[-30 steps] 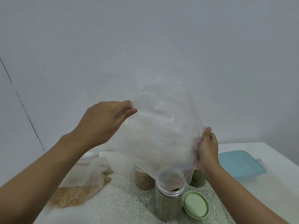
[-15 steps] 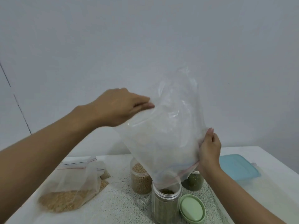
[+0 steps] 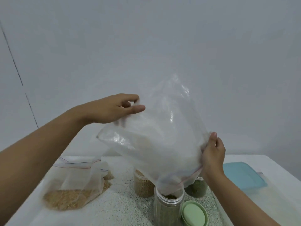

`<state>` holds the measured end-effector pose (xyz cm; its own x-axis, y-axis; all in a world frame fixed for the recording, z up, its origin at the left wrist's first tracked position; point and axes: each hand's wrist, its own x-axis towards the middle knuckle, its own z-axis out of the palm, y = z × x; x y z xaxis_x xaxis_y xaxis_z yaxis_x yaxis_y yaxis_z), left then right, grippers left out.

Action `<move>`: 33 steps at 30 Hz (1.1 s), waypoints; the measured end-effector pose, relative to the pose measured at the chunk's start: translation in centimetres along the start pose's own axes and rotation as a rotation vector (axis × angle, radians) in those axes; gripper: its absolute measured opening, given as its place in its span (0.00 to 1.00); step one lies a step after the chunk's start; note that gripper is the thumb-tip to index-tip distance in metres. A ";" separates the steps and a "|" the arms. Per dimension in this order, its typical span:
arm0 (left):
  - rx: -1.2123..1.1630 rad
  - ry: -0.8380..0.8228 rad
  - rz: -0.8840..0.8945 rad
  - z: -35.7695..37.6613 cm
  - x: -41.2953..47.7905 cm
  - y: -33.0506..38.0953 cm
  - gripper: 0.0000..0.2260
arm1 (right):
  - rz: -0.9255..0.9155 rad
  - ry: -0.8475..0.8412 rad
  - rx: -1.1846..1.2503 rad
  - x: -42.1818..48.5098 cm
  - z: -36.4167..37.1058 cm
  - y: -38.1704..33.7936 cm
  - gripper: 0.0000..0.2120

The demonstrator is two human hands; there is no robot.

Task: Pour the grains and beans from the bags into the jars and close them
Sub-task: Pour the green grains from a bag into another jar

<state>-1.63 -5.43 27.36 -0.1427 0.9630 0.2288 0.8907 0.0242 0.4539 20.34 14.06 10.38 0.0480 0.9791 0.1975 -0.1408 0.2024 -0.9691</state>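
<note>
Plastic film veils plenty here: the left hand has its lower fingers blurred behind the clear bag, and the bag's opening half hides the mouth of the front jar. That jar's base and the green lid are cut off by the bottom edge.

The left hand pinches the bag's raised end between thumb and forefinger. The right hand grips its side, fingers curled into the plastic just above the red zip line. The bag hangs mouth down, cloudy and crinkled, nearly empty, its opening tucked into the front jar below the right hand's grip. Green beans show at the jar's neck.

The green lid lies just beside that jar, under the right forearm. Partly masked by the bag are a tan-grain jar and a green-bean jar. Below the left forearm a second bag of tan grains slumps on the speckled table.
</note>
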 end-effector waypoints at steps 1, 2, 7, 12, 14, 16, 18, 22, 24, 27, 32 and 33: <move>-0.045 -0.034 -0.024 0.0 -0.5 -0.5 0.21 | 0.018 0.003 -0.001 0.0 0.0 0.4 0.26; -0.078 -0.060 -0.057 -0.1 -1.0 -1.0 0.18 | 0.038 0.008 0.000 0.0 -0.1 0.8 0.25; -0.066 -0.062 -0.151 0.7 -3.3 -2.4 0.25 | 0.088 0.018 0.045 -0.1 0.2 1.6 0.22; -0.018 0.176 -0.083 2.4 -4.5 -3.0 0.15 | 0.106 0.048 0.049 0.3 0.4 1.9 0.21; -0.047 0.286 -0.051 3.1 -4.5 -3.1 0.13 | 0.129 0.047 0.051 0.3 0.5 2.2 0.20; -0.077 0.347 -0.050 3.4 -4.4 -3.1 0.11 | 0.130 0.048 0.049 0.6 0.6 2.5 0.19; -0.072 0.372 -0.044 3.7 -4.2 -3.2 0.10 | 0.118 0.048 0.041 0.8 0.6 2.5 0.20; -0.040 0.465 0.012 3.0 -3.6 -3.0 0.08 | 0.072 0.035 0.025 1.2 0.6 2.1 0.22; 0.039 0.412 0.099 1.8 -3.4 -2.7 0.08 | 0.062 0.022 0.015 1.4 0.5 2.0 0.23; -0.026 0.341 0.143 0.8 -2.5 -2.1 0.07 | 0.076 0.026 0.019 1.8 0.7 2.2 0.23; 0.138 0.302 0.116 1.5 -1.3 -1.5 0.12 | 0.089 0.026 0.027 1.9 1.1 2.4 0.22; 0.049 0.311 0.111 1.2 -1.1 -1.5 0.11 | 0.096 0.027 0.032 1.9 1.2 2.3 0.22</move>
<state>-2.26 -6.21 25.40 -0.1617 0.8323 0.5301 0.9268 -0.0563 0.3712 18.92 16.38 8.71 0.0593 0.9932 0.0999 -0.1771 0.1090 -0.9781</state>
